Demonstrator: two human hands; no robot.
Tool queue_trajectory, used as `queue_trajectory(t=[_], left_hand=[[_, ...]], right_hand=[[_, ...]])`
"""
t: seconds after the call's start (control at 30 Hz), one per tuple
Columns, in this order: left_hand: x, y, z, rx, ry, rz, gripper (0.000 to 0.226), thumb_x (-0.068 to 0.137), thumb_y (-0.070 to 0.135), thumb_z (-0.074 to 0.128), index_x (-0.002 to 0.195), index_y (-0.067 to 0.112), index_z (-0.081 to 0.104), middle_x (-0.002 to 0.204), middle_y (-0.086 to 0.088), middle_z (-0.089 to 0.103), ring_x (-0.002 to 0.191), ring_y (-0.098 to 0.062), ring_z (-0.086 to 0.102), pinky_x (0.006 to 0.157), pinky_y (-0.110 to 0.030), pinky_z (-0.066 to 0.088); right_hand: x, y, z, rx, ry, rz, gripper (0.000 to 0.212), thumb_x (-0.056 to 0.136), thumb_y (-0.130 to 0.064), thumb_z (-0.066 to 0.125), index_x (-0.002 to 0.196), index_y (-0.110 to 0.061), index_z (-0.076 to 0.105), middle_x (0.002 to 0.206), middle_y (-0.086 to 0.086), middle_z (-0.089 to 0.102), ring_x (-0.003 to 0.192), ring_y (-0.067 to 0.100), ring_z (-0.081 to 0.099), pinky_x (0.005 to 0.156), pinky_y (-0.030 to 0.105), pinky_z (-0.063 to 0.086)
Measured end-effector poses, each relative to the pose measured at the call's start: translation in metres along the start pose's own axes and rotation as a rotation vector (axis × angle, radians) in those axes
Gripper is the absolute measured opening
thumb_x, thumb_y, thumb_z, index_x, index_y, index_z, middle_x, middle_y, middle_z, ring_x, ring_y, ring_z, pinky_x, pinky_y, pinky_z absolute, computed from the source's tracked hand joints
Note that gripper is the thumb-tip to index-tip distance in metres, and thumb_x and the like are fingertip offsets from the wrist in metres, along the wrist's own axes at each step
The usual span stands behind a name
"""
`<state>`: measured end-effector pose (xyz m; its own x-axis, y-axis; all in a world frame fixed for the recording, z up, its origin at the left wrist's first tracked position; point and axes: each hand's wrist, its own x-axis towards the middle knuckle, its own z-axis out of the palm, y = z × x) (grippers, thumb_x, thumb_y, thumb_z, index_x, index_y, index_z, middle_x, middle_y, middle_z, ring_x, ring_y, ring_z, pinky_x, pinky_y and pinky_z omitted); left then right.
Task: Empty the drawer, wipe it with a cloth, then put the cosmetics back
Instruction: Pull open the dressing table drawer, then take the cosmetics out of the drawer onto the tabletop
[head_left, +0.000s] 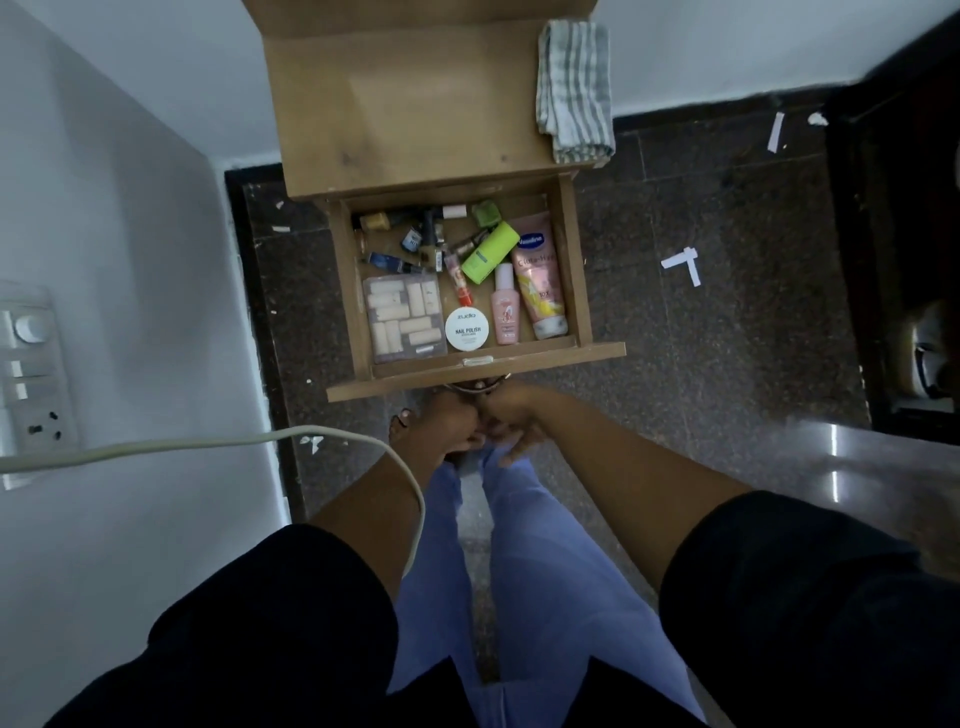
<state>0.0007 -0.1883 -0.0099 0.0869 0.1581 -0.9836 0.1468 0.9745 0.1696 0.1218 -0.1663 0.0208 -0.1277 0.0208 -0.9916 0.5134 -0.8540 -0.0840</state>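
Observation:
The wooden drawer (582, 270) is pulled out and full of cosmetics. Inside lie a pink Vaseline tube (540, 275), a small pink bottle (505, 312), a lime-green tube (491, 252), a white nail polish remover tub (467, 330), a clear box of beige rolls (405, 319), an orange-capped tube (457, 280) and several nail polish bottles (415, 239). A striped cloth (574, 88) lies on the cabinet top at the right. Both hands meet just below the drawer front at its metal handle (475, 387). My left hand (449, 426) is curled at the handle. My right hand (511, 423) touches it, fingers hanging down.
The bedside cabinet top (415, 104) is bare except for the cloth. A white wall with a switch panel (31, 374) is at the left, and a white cable (208, 444) crosses my left arm. Dark speckled floor (727, 312) with paper scraps surrounds the cabinet. Dark furniture (904, 260) stands right.

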Motion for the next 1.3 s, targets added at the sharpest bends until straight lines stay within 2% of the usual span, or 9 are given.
queue_trajectory(t=[0.1, 0.2, 0.3, 0.37, 0.5, 0.67, 0.8, 0.93, 1.3], left_hand=[[-0.021, 0.023, -0.005, 0.324, -0.200, -0.091, 0.040, 0.116, 0.019, 0.031, 0.126, -0.007, 0.060, 0.114, -0.017, 0.066, 0.094, -0.025, 0.066, 0.075, -0.027, 0.057], [-0.051, 0.057, -0.013, 0.633, -0.329, -0.057, 0.031, 0.111, 0.012, 0.046, 0.132, -0.006, 0.061, 0.133, -0.020, 0.068, 0.106, -0.025, 0.070, 0.102, -0.035, 0.056], [-0.081, 0.102, -0.029, 0.676, -0.357, 0.060, 0.025, 0.110, 0.007, 0.048, 0.125, -0.006, 0.063, 0.122, -0.027, 0.070, 0.102, -0.035, 0.072, 0.097, -0.041, 0.059], [-0.092, 0.129, -0.042, 0.613, -0.357, 0.177, 0.022, 0.110, 0.003, 0.047, 0.118, -0.007, 0.064, 0.107, -0.027, 0.071, 0.093, -0.036, 0.072, 0.078, -0.036, 0.065], [-0.090, 0.166, -0.062, 0.565, -0.095, 0.453, 0.017, 0.105, 0.002, 0.055, 0.112, -0.003, 0.069, 0.096, -0.018, 0.073, 0.078, -0.028, 0.071, 0.068, -0.037, 0.062], [-0.039, 0.171, -0.074, 0.698, 0.416, 0.862, 0.025, 0.097, 0.022, 0.069, 0.121, 0.021, 0.071, 0.116, 0.000, 0.074, 0.104, -0.020, 0.070, 0.090, -0.042, 0.060], [-0.003, 0.161, -0.072, 0.892, 0.646, 0.996, 0.044, 0.090, 0.022, 0.074, 0.133, 0.015, 0.065, 0.129, -0.012, 0.068, 0.116, -0.034, 0.065, 0.095, -0.046, 0.054], [0.022, 0.158, -0.070, 0.904, 0.886, 1.075, 0.031, 0.094, 0.024, 0.069, 0.122, 0.013, 0.067, 0.116, -0.013, 0.071, 0.107, -0.037, 0.065, 0.087, -0.047, 0.054], [0.037, 0.177, -0.068, 0.617, 0.898, 1.015, 0.028, 0.090, 0.040, 0.070, 0.102, 0.016, 0.080, 0.094, -0.002, 0.080, 0.085, -0.024, 0.074, 0.076, -0.042, 0.060]], right_hand=[[-0.019, -0.025, -0.017, -0.302, -0.128, 0.121, 0.039, 0.108, -0.020, 0.045, 0.137, 0.003, 0.056, 0.140, 0.018, 0.056, 0.123, 0.036, 0.059, 0.100, 0.056, 0.055], [-0.048, -0.055, -0.035, -0.428, -0.198, 0.085, 0.041, 0.107, -0.016, 0.047, 0.142, 0.006, 0.051, 0.148, 0.024, 0.050, 0.138, 0.041, 0.050, 0.099, 0.055, 0.054], [-0.076, -0.086, -0.055, -0.450, -0.193, -0.048, 0.037, 0.106, -0.018, 0.053, 0.134, 0.006, 0.059, 0.136, 0.026, 0.062, 0.128, 0.040, 0.061, 0.090, 0.049, 0.060], [-0.088, -0.104, -0.069, -0.399, -0.124, -0.198, 0.030, 0.105, -0.018, 0.056, 0.127, 0.001, 0.063, 0.124, 0.023, 0.070, 0.114, 0.036, 0.070, 0.088, 0.048, 0.062], [-0.081, -0.129, -0.089, -0.341, 0.161, -0.533, 0.021, 0.102, -0.021, 0.062, 0.115, -0.005, 0.069, 0.109, 0.016, 0.077, 0.090, 0.025, 0.073, 0.075, 0.039, 0.060], [-0.030, -0.137, -0.102, -0.458, 0.689, -0.784, 0.021, 0.088, -0.018, 0.076, 0.108, -0.015, 0.071, 0.109, 0.005, 0.073, 0.099, 0.020, 0.069, 0.083, 0.033, 0.057], [-0.007, -0.141, -0.095, -0.701, 0.813, -0.889, 0.029, 0.085, -0.026, 0.075, 0.112, -0.020, 0.066, 0.111, 0.005, 0.071, 0.105, 0.025, 0.065, 0.088, 0.041, 0.058], [0.004, -0.153, -0.086, -0.918, 0.865, -0.822, 0.030, 0.090, -0.038, 0.068, 0.116, -0.023, 0.064, 0.121, 0.007, 0.067, 0.121, 0.031, 0.057, 0.103, 0.046, 0.044], [0.025, -0.153, -0.072, -1.078, 1.017, -0.842, 0.037, 0.074, -0.041, 0.071, 0.106, -0.024, 0.063, 0.092, -0.001, 0.074, 0.104, 0.033, 0.066, 0.101, 0.050, 0.036]])
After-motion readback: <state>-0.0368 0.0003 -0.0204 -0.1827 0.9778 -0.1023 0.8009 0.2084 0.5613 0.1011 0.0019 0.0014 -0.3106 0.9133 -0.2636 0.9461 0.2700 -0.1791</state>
